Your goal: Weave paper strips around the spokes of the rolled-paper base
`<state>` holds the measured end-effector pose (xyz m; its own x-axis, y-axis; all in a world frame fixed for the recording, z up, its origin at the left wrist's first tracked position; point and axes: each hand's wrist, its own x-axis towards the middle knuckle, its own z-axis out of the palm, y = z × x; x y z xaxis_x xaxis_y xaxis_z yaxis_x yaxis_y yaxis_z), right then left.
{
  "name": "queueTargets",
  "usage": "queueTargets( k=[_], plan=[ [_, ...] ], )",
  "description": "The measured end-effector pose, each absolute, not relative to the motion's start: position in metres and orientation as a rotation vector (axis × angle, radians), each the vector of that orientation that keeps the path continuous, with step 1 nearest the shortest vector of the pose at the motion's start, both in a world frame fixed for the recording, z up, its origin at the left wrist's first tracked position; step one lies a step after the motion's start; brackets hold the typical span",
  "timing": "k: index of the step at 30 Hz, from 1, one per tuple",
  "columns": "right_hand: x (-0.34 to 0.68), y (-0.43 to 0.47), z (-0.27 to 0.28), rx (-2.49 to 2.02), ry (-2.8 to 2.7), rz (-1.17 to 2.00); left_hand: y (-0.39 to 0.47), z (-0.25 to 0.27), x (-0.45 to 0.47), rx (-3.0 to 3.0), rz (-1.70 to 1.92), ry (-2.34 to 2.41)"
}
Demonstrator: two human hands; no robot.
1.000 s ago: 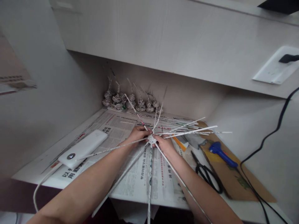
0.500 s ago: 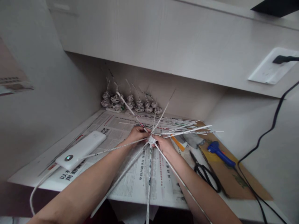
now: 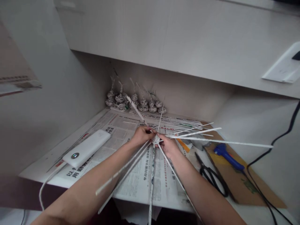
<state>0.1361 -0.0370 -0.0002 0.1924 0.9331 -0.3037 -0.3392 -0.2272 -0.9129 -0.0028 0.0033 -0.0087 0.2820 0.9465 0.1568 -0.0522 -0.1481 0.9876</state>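
Between my hands is a small woven disc (image 3: 156, 140) of rolled newspaper, with several long paper strips radiating from it. My left hand (image 3: 142, 135) is closed at the disc's upper left, thumb and fingers pinching one paper strip (image 3: 136, 109) that points away towards the back wall. On the other side, my right hand (image 3: 169, 146) grips the disc's right edge, its fingertips partly hidden behind the weave. Some strips hang down towards me over the table edge, and others stick out to the right.
Several woven paper gourds (image 3: 143, 105) stand along the back wall. A white power bank (image 3: 86, 148) with a cable lies left on newspaper. To the right are black scissors (image 3: 212, 176), a blue glue gun (image 3: 228, 157) on cardboard (image 3: 254, 189), and loose paper sticks (image 3: 187, 121).
One strip that pointed up and away now stretches far to the right. A left-hand strip has swung down nearer my forearm. Both hands stay at the disc; the whole view has shifted slightly.
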Motion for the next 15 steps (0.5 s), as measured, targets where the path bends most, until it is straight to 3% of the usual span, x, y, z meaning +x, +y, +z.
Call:
queueTargets(
  k=[15],
  plan=[
    [0.134,-0.034,-0.005,-1.271,-0.602,1.222,0.002,0.002,-0.007,0.806,0.936,0.912]
  ],
)
